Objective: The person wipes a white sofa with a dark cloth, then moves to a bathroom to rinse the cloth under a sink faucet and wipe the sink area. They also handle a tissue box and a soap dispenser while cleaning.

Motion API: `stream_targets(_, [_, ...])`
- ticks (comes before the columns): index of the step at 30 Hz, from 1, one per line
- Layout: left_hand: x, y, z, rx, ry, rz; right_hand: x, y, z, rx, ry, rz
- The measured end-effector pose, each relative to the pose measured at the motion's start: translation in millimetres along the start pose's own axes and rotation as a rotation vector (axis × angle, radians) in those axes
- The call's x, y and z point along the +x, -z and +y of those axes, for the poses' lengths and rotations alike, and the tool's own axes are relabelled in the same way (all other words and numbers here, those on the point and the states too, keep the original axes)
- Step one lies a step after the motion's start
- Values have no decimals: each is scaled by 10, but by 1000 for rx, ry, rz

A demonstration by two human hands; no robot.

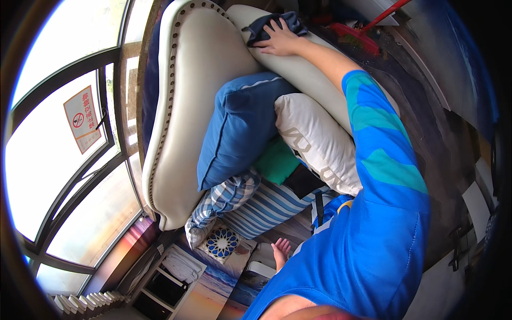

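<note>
My right hand presses a crumpled dark cloth against the cream upholstered armrest of a sofa, its fingers spread over it. The cream backrest beside it is edged with a row of dark studs. A blue cushion and a white cushion with beige print lean together near the armrest. My left hand hangs at the left of my body with nothing in it, fingers apart.
Between the cushions lies green fabric, above a striped seat. A checked cushion rests by the backrest. Windows line the left side. A red broom stands on the floor beyond the armrest; an open-shelved cabinet is at lower left.
</note>
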State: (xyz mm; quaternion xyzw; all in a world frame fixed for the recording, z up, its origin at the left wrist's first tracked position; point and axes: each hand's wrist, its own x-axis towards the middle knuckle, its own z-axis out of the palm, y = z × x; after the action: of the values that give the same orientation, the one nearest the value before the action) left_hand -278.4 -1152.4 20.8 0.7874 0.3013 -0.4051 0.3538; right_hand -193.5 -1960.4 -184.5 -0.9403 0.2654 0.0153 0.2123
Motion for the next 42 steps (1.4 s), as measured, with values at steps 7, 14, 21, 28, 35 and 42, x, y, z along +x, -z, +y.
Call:
stream_targets(7, [-146,-125,-418,1,137,-15,387,60,173,132,-45,-85])
stream_targets(14, [52,-201,-493,13,168,-46,-2995,89,524,127,83,-270])
stream_targets(21, [396,-507,-368,-25,-102,-190,-4495,43,276,140,149,-229])
stream_targets(28, [-6,-613,-815,-3,37,-102,-2865,-230,154,-4,363,-83])
stream_targets(35, [-415,-122,-1339,33,61,48,-680,-124,-240,-106,180,-90])
stream_targets(42, [-504,226,-2266,-123,131,-66,-2853,-532,-199,180,290,162])
